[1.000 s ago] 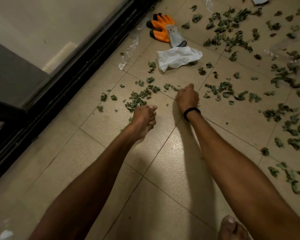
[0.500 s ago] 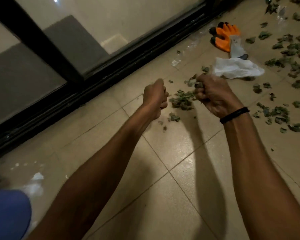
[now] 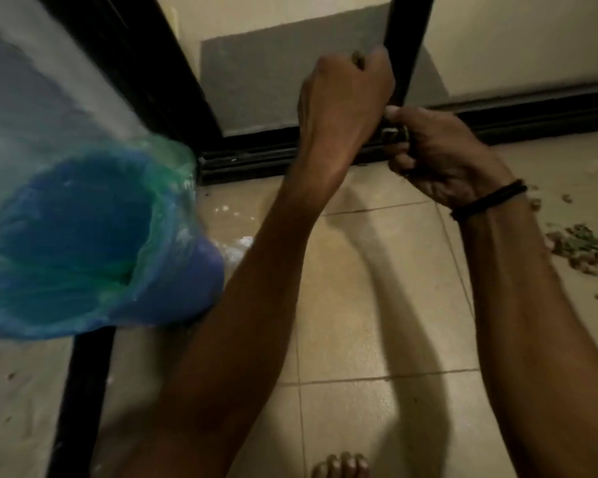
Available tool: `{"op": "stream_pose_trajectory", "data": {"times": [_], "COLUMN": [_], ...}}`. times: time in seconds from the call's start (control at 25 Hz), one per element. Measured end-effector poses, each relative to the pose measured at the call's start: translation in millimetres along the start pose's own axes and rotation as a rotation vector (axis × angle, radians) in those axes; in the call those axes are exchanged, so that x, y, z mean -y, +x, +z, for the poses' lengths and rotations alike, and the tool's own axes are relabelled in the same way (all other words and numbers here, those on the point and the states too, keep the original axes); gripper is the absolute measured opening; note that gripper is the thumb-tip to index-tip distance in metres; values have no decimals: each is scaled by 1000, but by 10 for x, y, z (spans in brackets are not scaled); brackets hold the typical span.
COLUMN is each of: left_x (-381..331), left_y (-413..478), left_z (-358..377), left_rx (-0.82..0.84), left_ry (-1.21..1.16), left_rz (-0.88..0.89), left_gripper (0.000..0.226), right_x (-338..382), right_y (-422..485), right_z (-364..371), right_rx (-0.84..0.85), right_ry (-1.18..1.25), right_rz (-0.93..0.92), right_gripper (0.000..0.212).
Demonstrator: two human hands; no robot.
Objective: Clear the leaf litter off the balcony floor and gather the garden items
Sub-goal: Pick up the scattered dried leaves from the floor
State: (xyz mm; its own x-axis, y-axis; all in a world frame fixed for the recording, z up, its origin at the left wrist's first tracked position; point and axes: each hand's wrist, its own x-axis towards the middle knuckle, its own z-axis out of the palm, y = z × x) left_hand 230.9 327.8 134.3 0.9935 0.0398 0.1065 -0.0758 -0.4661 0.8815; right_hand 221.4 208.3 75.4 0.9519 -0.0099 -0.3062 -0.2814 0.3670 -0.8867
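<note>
Left hand, right hand: both fists, fingers clamped on leaf scraps, right of blue lined bin.

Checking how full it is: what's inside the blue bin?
Inside the blue bin, only a greenish plastic liner shows, blurred. Its bottom is dark, so whatever lies there cannot be seen.

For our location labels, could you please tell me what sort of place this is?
Probably a home balcony beside a sliding glass door: beige floor tiles, a black door frame with floor track, loose leaf litter, and a blue bin lined with a plastic bag.
</note>
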Motion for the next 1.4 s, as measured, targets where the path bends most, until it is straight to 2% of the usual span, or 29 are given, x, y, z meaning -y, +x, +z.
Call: {"op": "stream_pose_trajectory", "data": {"times": [0.12, 0.24, 0.36, 0.52, 0.72, 0.92, 1.04, 1.12, 1.16, 1.2, 1.28, 1.4], "left_x": [-7, -4, 100, 399, 561, 753, 945, 1075, 1121, 1157, 1205, 1161], "left_y": [-56, -176, -294, -481, -510, -571, -581, -634, -673, -700, -730, -731], "left_z": [-746, -1354, -1942, -2471, -2636, -2752, -2783, -2800, -2800, -2801, -2825, -2870], "left_rx": [-181, -269, -365, -451, -409, -367, -281, -178, -128, -98, -99, -263], "left_ry": [112, 179, 305, 477, 545, 617, 596, 520, 490, 490, 544, 581], "left_rz": [-4, 9, -90, -255, -363, -421, -540, -630, -664, -682, -670, -555], "left_gripper": [51, 45, 42, 41, 42, 46, 55, 62, 64, 66, 69, 63], "right_x": [-98, -119, -132, -308, -598, -644, -650, -627, -638, -658, -689, -618], "right_y": [31, -118, -286, -388, -436, -410, -428, -476, -478, -450, -405, -426], "right_z": [820, 1403, 1830, 2383, 2747, 2878, 2973, 2992, 2981, 2961, 2929, 2858], "right_rx": [100, 168, 250, 352, 284, 285, 444, 621, 648, 638, 567, 388], "right_ry": [-23, -135, -260, -491, -706, -765, -819, -1004, -1066, -1078, -1008, -808], "right_rz": [6, -38, -135, -189, -249, -259, -170, -121, -123, -116, -124, -188], "right_gripper": [15, 24, 34, 24, 17, 16, 19, 25, 32, 36, 30, 18]}}
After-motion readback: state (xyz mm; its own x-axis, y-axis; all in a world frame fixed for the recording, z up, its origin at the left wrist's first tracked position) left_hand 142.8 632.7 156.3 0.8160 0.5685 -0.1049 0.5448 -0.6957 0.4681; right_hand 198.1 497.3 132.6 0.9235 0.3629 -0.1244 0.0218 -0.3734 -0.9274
